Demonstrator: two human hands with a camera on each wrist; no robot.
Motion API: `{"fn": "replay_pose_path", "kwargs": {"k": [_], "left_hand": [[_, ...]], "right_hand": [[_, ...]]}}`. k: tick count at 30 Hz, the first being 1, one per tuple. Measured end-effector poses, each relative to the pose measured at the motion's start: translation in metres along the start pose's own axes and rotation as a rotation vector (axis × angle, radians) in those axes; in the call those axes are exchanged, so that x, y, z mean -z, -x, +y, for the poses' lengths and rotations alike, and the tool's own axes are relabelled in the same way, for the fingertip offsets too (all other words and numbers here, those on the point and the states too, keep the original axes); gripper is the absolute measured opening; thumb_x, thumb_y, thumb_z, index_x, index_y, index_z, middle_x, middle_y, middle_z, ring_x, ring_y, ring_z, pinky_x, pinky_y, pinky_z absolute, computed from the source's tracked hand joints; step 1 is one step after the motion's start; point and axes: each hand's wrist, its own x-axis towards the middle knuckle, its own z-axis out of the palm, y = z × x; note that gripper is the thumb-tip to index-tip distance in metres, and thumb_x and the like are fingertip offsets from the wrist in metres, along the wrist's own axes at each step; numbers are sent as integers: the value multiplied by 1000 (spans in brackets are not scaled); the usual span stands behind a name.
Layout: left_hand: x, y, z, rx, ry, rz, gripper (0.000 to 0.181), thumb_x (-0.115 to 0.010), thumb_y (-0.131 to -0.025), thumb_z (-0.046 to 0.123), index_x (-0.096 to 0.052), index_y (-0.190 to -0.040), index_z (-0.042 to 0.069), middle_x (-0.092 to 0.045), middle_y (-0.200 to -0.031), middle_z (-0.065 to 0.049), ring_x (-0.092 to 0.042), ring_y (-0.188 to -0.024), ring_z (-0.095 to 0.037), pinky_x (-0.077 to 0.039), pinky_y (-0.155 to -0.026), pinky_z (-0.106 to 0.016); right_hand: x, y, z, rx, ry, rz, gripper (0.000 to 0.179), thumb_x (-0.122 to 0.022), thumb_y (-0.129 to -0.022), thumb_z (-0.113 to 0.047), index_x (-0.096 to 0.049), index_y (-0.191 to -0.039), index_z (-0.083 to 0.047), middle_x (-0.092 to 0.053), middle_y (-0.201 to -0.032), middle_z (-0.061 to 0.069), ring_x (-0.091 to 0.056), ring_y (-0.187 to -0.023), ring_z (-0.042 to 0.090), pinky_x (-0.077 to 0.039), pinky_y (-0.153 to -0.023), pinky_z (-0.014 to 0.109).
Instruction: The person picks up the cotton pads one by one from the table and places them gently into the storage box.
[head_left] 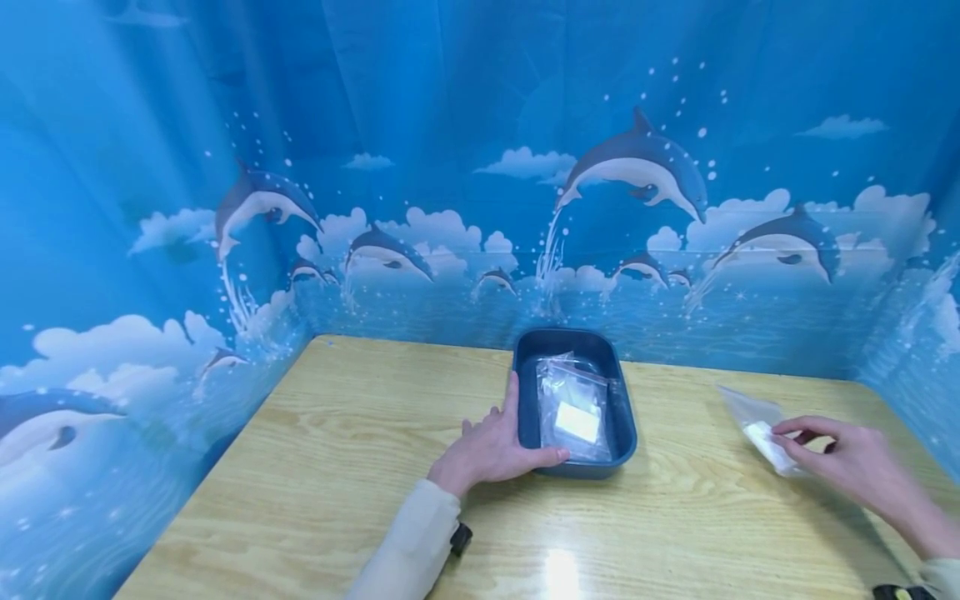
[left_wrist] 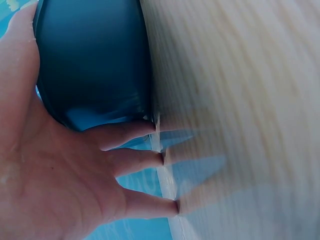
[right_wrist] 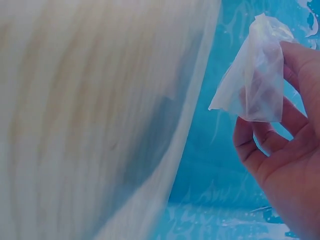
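Note:
A dark blue plastic tray (head_left: 627,417) sits on the table, with clear zip bags (head_left: 573,390) lying in it, a white piece showing in the top one. My left hand (head_left: 491,448) steadies the tray's near left corner. Its thumb reaches over the near rim and the index finger runs along the left side; in the left wrist view, the other fingers (left_wrist: 145,204) are spread straight, tips on the table. Off to the right of the tray, my right hand (head_left: 851,458) pinches a clear zip bag (right_wrist: 262,75) with something white in it (head_left: 768,446) between thumb and fingers.
The tray stands near the back edge of a light wood table (head_left: 360,433). Behind and beside it hangs a blue curtain (head_left: 465,167) printed with dolphins. Bare wood lies between the tray and the right hand.

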Motion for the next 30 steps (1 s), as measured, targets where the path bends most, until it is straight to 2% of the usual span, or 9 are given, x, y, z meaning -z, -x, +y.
{"fn": "replay_pose_path", "kwargs": {"k": [4, 7, 13, 15, 17, 19, 21, 25, 30], "left_hand": [[0, -1, 0, 4, -1, 3, 135, -61, -75, 87, 18, -163, 24, -37, -162, -25, -37, -151, -43, -15, -121, -75], [0, -1, 0, 2, -1, 5, 134, -62, -76, 87, 18, -163, 24, -37, -162, -25, -37, -150, -43, -16, -121, -75], [1, 0, 1, 2, -9, -3, 134, -61, -76, 87, 19, -163, 24, -38, -161, -25, -37, -150, -43, -16, -121, -76], [1, 0, 1, 4, -11, -5, 134, -61, -76, 88, 19, -163, 25, -38, -161, -25, -37, -151, -43, -15, -121, -75], [1, 0, 1, 5, -10, -4, 134, -61, -76, 87, 18, -163, 24, -38, -162, -25, -37, -150, -43, -16, -121, -76], [0, 0, 1, 7, -9, -3, 133, -61, -76, 87, 18, -163, 25, -37, -162, -25, -37, -151, -43, -15, -121, -75], [0, 0, 1, 8, -11, -3, 133, -61, -76, 87, 18, -163, 25, -37, -162, -24, -36, -151, -43, -16, -121, -75], [0, -1, 1, 9, -8, -5, 133, -61, -76, 87, 18, -163, 25, -36, -162, -25, -37, -151, -43, -15, -122, -74], [0, 0, 1, 11, -9, -3, 133, -61, -76, 87, 18, -163, 25, -37, -162, -25, -37, -150, -43, -15, -121, -75]], "right_hand": [[-3, -4, -7, -12, -15, -5, 8, -79, -90, -16, -79, -96, -11, -77, -83, 8, -54, -54, -5, -44, -49, 20], [-4, -7, -13, -15, -15, -14, 10, -76, -92, -18, -79, -99, -11, -78, -92, 17, -55, -52, -3, -43, -47, 22], [-2, -14, -24, 40, -32, 2, 8, -76, -92, -17, -79, -99, -14, -77, -100, 21, -58, -56, -5, -45, -49, 20], [-3, -16, -27, 59, -58, 18, 8, -77, -91, -15, -79, -98, -14, -78, -97, 12, -58, -57, -5, -46, -50, 18], [-3, -18, -31, 78, -80, 33, 9, -78, -89, -14, -79, -98, -14, -78, -94, -8, -58, -58, -6, -47, -51, 16], [-3, -20, -35, 93, -94, 53, 10, -80, -88, -13, -79, -97, -15, -72, -93, -24, -59, -58, -6, -47, -52, 15], [-4, -22, -38, 108, -103, 64, 11, -80, -87, -12, -80, -97, -16, -65, -95, -34, -59, -60, -7, -47, -53, 13], [-5, -23, -45, 142, -102, 79, 11, -81, -86, -10, -79, -95, -16, -68, -92, -30, -58, -63, -9, -47, -55, 11], [-7, -23, -54, 176, -113, 102, 15, -82, -83, -6, -80, -94, -16, -59, -97, -40, -59, -64, -9, -48, -55, 10]]}}
